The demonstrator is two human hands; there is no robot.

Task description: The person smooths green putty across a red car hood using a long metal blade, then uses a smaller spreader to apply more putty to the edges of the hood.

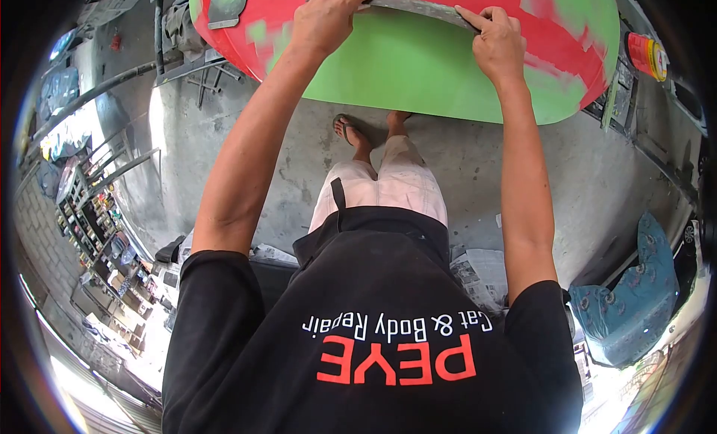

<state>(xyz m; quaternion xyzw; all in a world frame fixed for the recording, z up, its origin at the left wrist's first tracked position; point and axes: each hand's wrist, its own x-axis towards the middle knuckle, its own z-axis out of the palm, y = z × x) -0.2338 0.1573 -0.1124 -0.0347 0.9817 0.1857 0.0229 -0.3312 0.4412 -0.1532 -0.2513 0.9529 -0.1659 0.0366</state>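
A large curved panel (418,72), painted green with red patches, spans the top of the head view. Across it lies a long, thin, dark strip (422,8), slightly bowed. My left hand (326,17) has its fingers closed round the strip's left end. At the right end my right hand (499,45) grips it between thumb and fingers. The strip's underside is hidden, but it appears to rest on the panel.
A red and yellow can (647,57) is at the panel's right. A dark grey piece (228,4) lies on its upper left. Metal stands flank the panel. Newspaper (478,273) is on the floor behind my legs, and a blue-green cover (624,307) is at lower right.
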